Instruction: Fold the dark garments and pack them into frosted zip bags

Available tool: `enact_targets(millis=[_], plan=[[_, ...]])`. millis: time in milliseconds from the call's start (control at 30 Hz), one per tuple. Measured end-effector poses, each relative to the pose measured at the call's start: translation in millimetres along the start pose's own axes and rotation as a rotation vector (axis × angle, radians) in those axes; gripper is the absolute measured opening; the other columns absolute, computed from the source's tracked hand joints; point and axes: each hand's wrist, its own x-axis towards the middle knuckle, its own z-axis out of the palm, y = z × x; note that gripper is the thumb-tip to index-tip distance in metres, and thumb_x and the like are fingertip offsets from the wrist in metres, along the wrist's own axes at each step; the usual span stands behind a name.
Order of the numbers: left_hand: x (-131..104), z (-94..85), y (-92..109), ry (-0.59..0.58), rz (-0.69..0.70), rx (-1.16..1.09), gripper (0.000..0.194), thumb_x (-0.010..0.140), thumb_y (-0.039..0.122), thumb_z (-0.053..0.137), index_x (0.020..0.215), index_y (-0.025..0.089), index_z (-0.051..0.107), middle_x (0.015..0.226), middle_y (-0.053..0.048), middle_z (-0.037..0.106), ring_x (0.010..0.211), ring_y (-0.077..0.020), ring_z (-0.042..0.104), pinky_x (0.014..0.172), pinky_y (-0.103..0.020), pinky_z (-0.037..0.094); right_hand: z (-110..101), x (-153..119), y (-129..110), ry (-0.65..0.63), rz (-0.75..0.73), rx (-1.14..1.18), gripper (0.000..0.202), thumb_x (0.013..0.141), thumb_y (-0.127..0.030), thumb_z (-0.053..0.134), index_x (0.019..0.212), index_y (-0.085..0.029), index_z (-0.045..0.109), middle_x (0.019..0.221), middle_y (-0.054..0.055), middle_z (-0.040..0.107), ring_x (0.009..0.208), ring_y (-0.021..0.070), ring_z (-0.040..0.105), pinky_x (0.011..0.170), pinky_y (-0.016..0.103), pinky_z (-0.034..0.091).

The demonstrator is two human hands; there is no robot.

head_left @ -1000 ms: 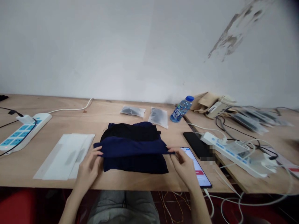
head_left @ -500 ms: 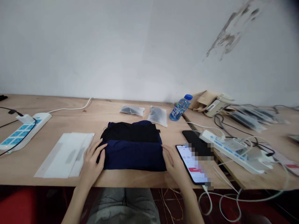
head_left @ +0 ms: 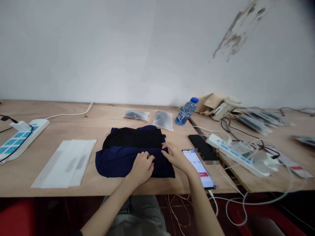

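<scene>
The person's left hand (head_left: 142,166) is on the front of a folded stack of soft black and dark navy cloth (head_left: 113,163), its fingers bent; whether it pinches the fabric or only presses it cannot be told. The right hand (head_left: 174,158) is at the cloth's right end, thumb and forefinger apart at the navy fold's upper edge; its grip cannot be made out either.

Half a second ago the hands flanked the cloth, one at each end. Now the left has crossed to right of the middle, and the freed left end bulges outward, rounded and looser. That suggests attention has passed to the right end, with the left end less neatly squared.

The cloth lies near the front edge of the pale wooden table (head_left: 61,129). Left of it are overlapping flat white packets (head_left: 57,165); to the right, a lit smartphone (head_left: 200,170). Beyond the cloth lie two small translucent pouches with dark contents (head_left: 163,120), near a blue-capped clear plastic bottle (head_left: 186,112).
</scene>
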Motion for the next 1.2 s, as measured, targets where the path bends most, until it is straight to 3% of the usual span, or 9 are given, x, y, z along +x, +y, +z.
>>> enact_targets(millis=[100, 200, 367, 467, 567, 767, 967, 1100, 1200], plan=[[3.3, -0.6, 3.5, -0.002, -0.051, -0.100, 0.022, 0.094, 0.026, 0.043, 0.104, 0.019, 0.062, 0.098, -0.011, 0.062, 0.095, -0.0247, 0.057, 0.085, -0.042, 0.044, -3.5, -7.1, -16.6, -0.022, 0.049, 0.062, 0.008, 0.084, -0.029, 0.053, 0.085, -0.023, 0.058, 0.075, 0.000, 0.063, 0.070, 0.0178, 0.060, 0.068, 0.031, 0.049], [1.1, -16.9, 11.4, -0.008, -0.110, -0.385, 0.029, 0.097, 0.038, 0.039, 0.102, 0.021, 0.062, 0.101, -0.009, 0.064, 0.098, -0.0221, 0.059, 0.090, -0.040, 0.045, 0.6, -12.9, -36.4, 0.051, 0.125, 0.126, 0.011, 0.084, -0.034, 0.057, 0.086, -0.023, 0.059, 0.068, -0.003, 0.058, 0.061, 0.0154, 0.055, 0.059, 0.028, 0.045], [-5.3, -44.1, 17.1, -0.037, -0.202, -0.876, 0.037, 0.095, 0.046, 0.044, 0.121, 0.022, 0.055, 0.119, -0.008, 0.064, 0.109, -0.0196, 0.059, 0.096, -0.035, 0.047, 5.8, -12.4, -77.1, 0.055, 0.309, 0.594, 0.025, 0.089, -0.047, 0.053, 0.090, -0.023, 0.060, 0.086, 0.002, 0.065, 0.081, 0.0185, 0.065, 0.070, 0.031, 0.055], [-4.7, -47.9, 4.6, 0.012, -0.263, -0.965, 0.039, 0.093, 0.047, 0.047, 0.119, 0.021, 0.057, 0.121, -0.007, 0.064, 0.114, -0.0203, 0.058, 0.100, -0.035, 0.045, 7.2, -9.0, -90.5, -0.052, 0.369, 0.931, 0.036, 0.093, -0.052, 0.043, 0.095, -0.021, 0.062, 0.099, 0.008, 0.068, 0.093, 0.0206, 0.068, 0.080, 0.036, 0.058], [-1.9, -47.6, -17.5, 0.094, -0.351, -1.000, 0.037, 0.088, 0.044, 0.056, 0.114, 0.018, 0.062, 0.116, -0.008, 0.068, 0.110, -0.0222, 0.061, 0.098, -0.036, 0.046, 12.4, -7.6, -92.0, -0.028, 0.330, 0.974, 0.036, 0.093, -0.052, 0.044, 0.098, -0.021, 0.062, 0.105, 0.009, 0.069, 0.096, 0.0209, 0.068, 0.085, 0.037, 0.056], [-9.6, -51.1, -55.5, 0.170, -0.439, -0.653, 0.021, 0.084, 0.026, 0.057, 0.100, 0.017, 0.065, 0.102, -0.009, 0.071, 0.098, -0.0236, 0.066, 0.089, -0.038, 0.051, 36.1, -27.3, -90.7, 0.171, 0.290, 0.558, 0.028, 0.091, -0.046, 0.048, 0.094, -0.022, 0.063, 0.092, 0.008, 0.070, 0.079, 0.0206, 0.067, 0.067, 0.033, 0.055], [-27.8, -55.7, -47.7, 0.389, -0.497, -0.153, 0.035, 0.089, 0.031, 0.053, 0.122, 0.020, 0.053, 0.097, -0.008, 0.068, 0.087, -0.0244, 0.068, 0.080, -0.039, 0.051, 70.6, -64.3, -113.9, 0.058, 0.024, 0.254, 0.032, 0.092, -0.026, 0.049, 0.122, -0.027, 0.060, 0.116, 0.009, 0.067, 0.105, 0.0281, 0.061, 0.089, 0.047, 0.051], [-26.2, -58.0, -40.3, 0.383, -0.483, -0.027, 0.043, 0.085, 0.040, 0.060, 0.122, 0.019, 0.051, 0.106, -0.012, 0.063, 0.096, -0.0282, 0.066, 0.077, -0.039, 0.053, 91.2, -78.1, -125.8, -0.029, -0.044, 0.131, 0.048, 0.090, -0.022, 0.052, 0.138, -0.031, 0.050, 0.135, 0.009, 0.058, 0.114, 0.0340, 0.055, 0.092, 0.059, 0.047], [-19.9, -55.1, -45.5, 0.341, -0.451, -0.013, 0.036, 0.084, 0.030, 0.062, 0.117, 0.019, 0.052, 0.106, -0.011, 0.062, 0.098, -0.0272, 0.066, 0.080, -0.038, 0.052, 99.5, -82.5, -129.1, -0.004, -0.047, 0.237, 0.052, 0.091, -0.016, 0.046, 0.141, -0.030, 0.045, 0.138, 0.009, 0.054, 0.120, 0.0303, 0.053, 0.098, 0.055, 0.048]])
